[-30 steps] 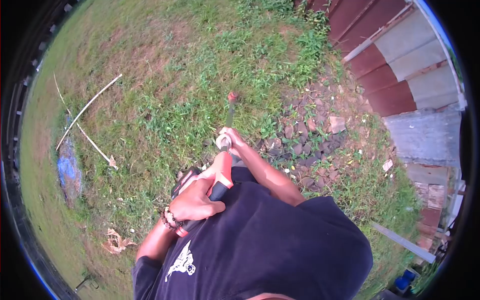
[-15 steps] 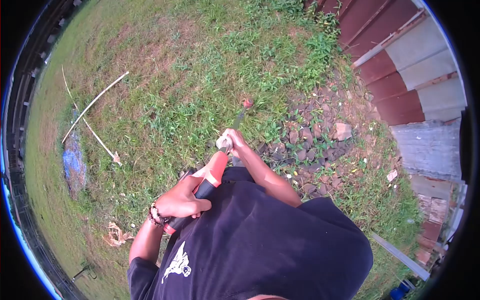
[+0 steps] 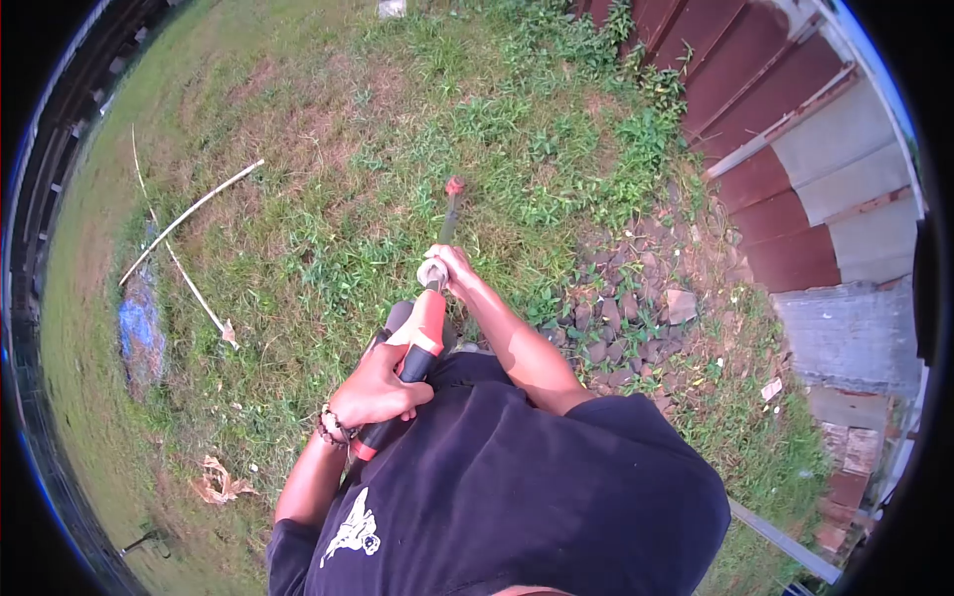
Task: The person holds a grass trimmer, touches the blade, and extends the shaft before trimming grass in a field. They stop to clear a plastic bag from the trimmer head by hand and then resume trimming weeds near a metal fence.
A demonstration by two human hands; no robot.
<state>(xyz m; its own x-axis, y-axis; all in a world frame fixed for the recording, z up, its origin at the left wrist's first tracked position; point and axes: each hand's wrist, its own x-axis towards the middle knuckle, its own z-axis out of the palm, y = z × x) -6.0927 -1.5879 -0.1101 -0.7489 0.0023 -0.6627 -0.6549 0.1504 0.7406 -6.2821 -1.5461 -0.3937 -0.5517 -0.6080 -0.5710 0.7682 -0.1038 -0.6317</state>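
Note:
A red-and-black grass trimmer slants away from my body, its thin shaft ending in a small red head over the grass. Around the black rear handle, close to my shirt, my left hand is closed, with a beaded bracelet at the wrist. Farther forward, my right hand grips the pale round front handle on the shaft. Any cutting line at the head is too small to make out.
Two crossed pale sticks and a blue sheet lie left. Broken stones are scattered to the right, before a rusty metal-sheet fence. Dry leaves rest at lower left; a metal bar is at lower right.
The trimmer's head has swung left and a little farther out. Both hands keep their grip; the right hand has shifted slightly left and the left hand slightly right.

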